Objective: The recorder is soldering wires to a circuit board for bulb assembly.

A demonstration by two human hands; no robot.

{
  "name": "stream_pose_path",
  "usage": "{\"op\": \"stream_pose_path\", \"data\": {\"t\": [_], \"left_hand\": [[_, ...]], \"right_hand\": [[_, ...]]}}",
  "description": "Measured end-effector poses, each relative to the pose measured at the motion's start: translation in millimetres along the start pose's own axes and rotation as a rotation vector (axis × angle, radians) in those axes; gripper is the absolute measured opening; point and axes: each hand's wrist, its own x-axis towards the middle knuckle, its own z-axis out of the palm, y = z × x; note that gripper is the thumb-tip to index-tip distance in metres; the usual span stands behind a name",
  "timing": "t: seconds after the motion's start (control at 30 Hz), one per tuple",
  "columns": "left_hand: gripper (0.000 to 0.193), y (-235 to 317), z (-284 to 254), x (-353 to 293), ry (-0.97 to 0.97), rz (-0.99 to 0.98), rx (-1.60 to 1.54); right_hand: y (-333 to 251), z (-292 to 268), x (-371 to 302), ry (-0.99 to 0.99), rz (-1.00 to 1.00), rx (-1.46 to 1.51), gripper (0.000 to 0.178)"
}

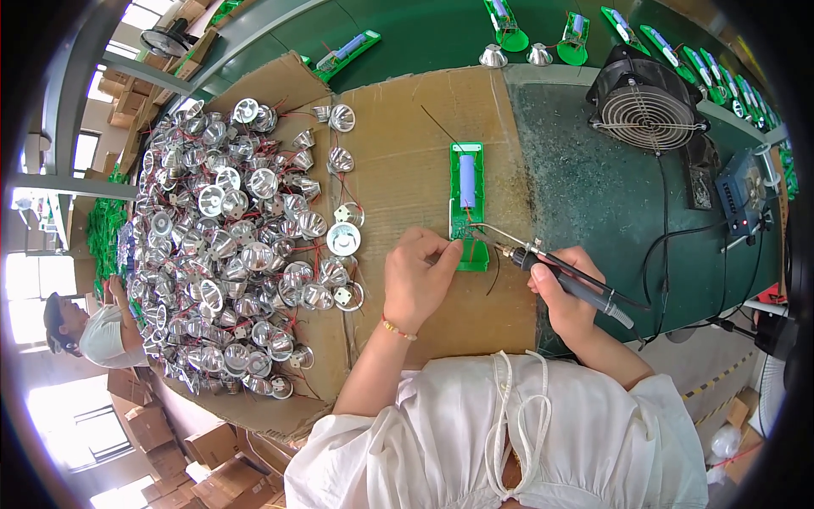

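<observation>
1. Green housing (476, 258): lies on the cardboard sheet (390, 144) in front of the person, between the two hands. A blue cylindrical cell (467, 180) sits in its upper part; thin wires (469, 217) run below the cell.
2. Left hand (420, 273): thumb and forefinger close together at the housing's lower left edge. Cannot tell whether they pinch a wire or only touch the housing.
3. Right hand (566, 293): clamped around a soldering iron (595, 299). The iron's bent metal tube (509, 236) extends over the wires; contact cannot be confirmed.
4. Left of the housing: large heap of silver reflectors (233, 246) with red leads, on cardboard.
5. Right side: black fan (649, 119) with round grille and blue box (744, 197), both on the green table (564, 191).
</observation>
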Motion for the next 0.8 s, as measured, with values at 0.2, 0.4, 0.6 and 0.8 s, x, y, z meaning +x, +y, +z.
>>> {"op": "stream_pose_path", "data": {"t": [0.2,0.4,0.6,0.8], "left_hand": [[0.014,0,1,3,-0.016,-0.024,0.041],[0.015,-1,1,2,0.005,-0.033,-0.026],[0.015,-1,1,3,-0.006,-0.075,-0.064],[0.015,0,0,3,-0.009,-0.032,-0.002]], "right_hand": [[6,3,2,0.005,0.036,0.031,0.016],[6,5,0,-0.004,0.063,0.035,0.014],[1,-2,-2,0.094,0.052,0.120,0.016],[-2,-15,-1,0.095,-0.022,0.068,0.016]]}}
